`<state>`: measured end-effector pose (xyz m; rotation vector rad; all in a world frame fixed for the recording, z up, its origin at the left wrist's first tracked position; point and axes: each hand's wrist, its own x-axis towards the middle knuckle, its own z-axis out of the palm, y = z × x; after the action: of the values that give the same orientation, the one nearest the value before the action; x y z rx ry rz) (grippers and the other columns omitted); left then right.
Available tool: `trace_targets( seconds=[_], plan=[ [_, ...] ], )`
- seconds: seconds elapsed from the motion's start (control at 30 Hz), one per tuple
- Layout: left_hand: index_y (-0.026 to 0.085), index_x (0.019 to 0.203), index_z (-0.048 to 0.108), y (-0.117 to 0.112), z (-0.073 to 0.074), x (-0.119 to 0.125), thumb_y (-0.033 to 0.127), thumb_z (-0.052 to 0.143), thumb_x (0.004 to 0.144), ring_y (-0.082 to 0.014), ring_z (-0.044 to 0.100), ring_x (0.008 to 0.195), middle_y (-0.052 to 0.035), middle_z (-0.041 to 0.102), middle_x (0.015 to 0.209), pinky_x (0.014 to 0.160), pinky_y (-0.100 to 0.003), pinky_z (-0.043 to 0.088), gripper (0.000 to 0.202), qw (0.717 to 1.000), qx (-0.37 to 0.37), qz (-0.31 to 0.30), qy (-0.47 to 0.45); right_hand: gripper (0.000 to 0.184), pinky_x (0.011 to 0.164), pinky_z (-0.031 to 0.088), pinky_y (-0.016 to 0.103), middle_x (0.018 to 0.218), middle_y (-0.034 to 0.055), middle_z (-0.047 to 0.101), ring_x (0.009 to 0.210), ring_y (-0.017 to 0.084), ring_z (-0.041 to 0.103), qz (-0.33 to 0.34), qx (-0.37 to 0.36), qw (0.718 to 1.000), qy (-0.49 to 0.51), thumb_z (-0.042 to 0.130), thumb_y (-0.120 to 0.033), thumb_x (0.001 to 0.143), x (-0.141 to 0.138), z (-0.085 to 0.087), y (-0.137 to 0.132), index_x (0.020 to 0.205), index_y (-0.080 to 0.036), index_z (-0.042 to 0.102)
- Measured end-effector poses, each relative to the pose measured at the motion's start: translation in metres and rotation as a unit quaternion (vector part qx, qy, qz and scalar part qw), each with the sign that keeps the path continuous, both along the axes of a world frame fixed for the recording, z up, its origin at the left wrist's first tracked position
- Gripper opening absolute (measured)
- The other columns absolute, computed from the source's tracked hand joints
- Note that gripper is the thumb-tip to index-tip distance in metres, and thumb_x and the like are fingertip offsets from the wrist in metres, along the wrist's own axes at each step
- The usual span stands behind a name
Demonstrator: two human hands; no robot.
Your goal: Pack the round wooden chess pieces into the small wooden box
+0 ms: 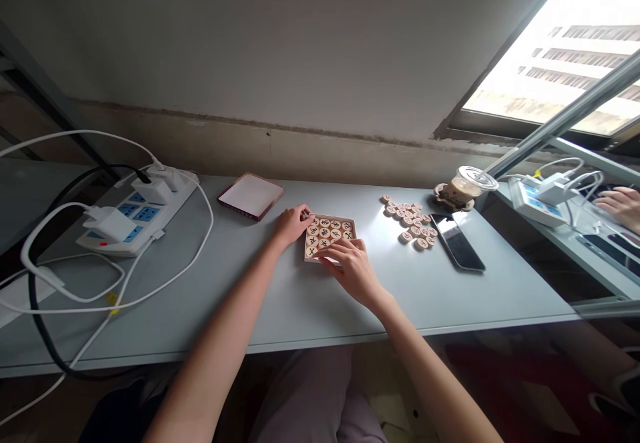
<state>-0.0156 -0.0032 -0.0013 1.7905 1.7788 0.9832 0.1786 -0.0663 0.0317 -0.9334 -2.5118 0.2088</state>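
Observation:
A shallow square box (pixel 355 228) lies on the desk in front of me, with rows of round wooden Chinese chess pieces (pixel 325 233) marked in dark characters. My left hand (pixel 294 224) is closed at its far left corner, thumb and fingers gripping the wall. Over the near side of the box is my right hand (pixel 353 268), its fingers together and fingertips down at the front row, thumb by the near wall. Whatever is under those fingertips is hidden. To the right, several loose pieces with reddish characters (pixel 407 220) lie in a cluster on the desktop.
A box lid (pixel 251 195) lies inside up at the back left. On the right are a black phone (pixel 459 243) and a lidded drink cup (pixel 463 188) in a holder. A power strip (pixel 135 220) with looping white cables (pixel 197 256) occupies the left. The desk's front edge (pixel 320 344) is near my lap.

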Motion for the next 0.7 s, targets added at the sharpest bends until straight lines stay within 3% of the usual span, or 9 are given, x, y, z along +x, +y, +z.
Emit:
trace_targets(
  seconds=[0.3, 0.43, 0.5, 0.57, 0.7],
  plan=[
    [0.020, 0.085, 0.064, -0.002, 0.002, 0.000, 0.032, 0.055, 0.083, -0.0175, 0.060, 0.068, -0.0028, 0.068, 0.074, 0.060, -0.025, 0.038, 0.015, 1.000, -0.004, -0.001, 0.008, 0.030, 0.100, 0.026, 0.039, 0.114, 0.0051, 0.069, 0.110, 0.020, 0.058, 0.021, 0.051, 0.998, -0.037, 0.047, -0.033, 0.096, 0.013, -0.009, -0.012, 0.124, -0.025, 0.056],
    [0.020, 0.085, 0.063, -0.001, 0.001, -0.001, 0.033, 0.054, 0.083, -0.0172, 0.060, 0.067, -0.0029, 0.068, 0.074, 0.060, -0.025, 0.038, 0.016, 1.000, -0.005, -0.006, 0.003, 0.030, 0.100, 0.027, 0.038, 0.113, 0.0045, 0.069, 0.111, 0.020, 0.057, 0.012, 0.077, 0.996, -0.038, 0.046, -0.032, 0.096, 0.013, -0.009, -0.012, 0.123, -0.026, 0.057],
    [0.021, 0.084, 0.063, -0.001, 0.000, -0.001, 0.034, 0.054, 0.083, -0.0173, 0.060, 0.068, -0.0031, 0.068, 0.074, 0.060, -0.025, 0.038, 0.017, 1.000, -0.004, -0.005, 0.002, 0.026, 0.097, 0.029, 0.037, 0.105, 0.0024, 0.072, 0.103, 0.018, 0.060, -0.026, 0.096, 0.995, -0.024, 0.046, -0.031, 0.096, 0.023, -0.007, -0.003, 0.117, -0.027, 0.061],
    [0.021, 0.083, 0.063, 0.000, -0.001, -0.001, 0.035, 0.053, 0.083, -0.0171, 0.059, 0.066, -0.0027, 0.067, 0.072, 0.059, -0.025, 0.037, 0.018, 1.000, -0.003, -0.003, 0.010, 0.026, 0.095, 0.030, 0.037, 0.102, 0.0019, 0.073, 0.098, 0.018, 0.061, -0.108, 0.110, 0.988, -0.009, 0.043, -0.031, 0.097, 0.041, -0.005, 0.016, 0.111, -0.027, 0.064],
    [0.021, 0.080, 0.062, 0.002, -0.003, -0.001, 0.037, 0.052, 0.081, -0.0165, 0.056, 0.062, -0.0014, 0.064, 0.067, 0.057, -0.025, 0.035, 0.019, 1.000, 0.003, -0.003, 0.015, 0.038, 0.102, 0.026, 0.047, 0.127, 0.0083, 0.062, 0.120, 0.025, 0.051, -0.290, 0.097, 0.952, -0.030, 0.031, -0.028, 0.098, 0.087, -0.010, 0.073, 0.126, -0.022, 0.056]
  ],
)
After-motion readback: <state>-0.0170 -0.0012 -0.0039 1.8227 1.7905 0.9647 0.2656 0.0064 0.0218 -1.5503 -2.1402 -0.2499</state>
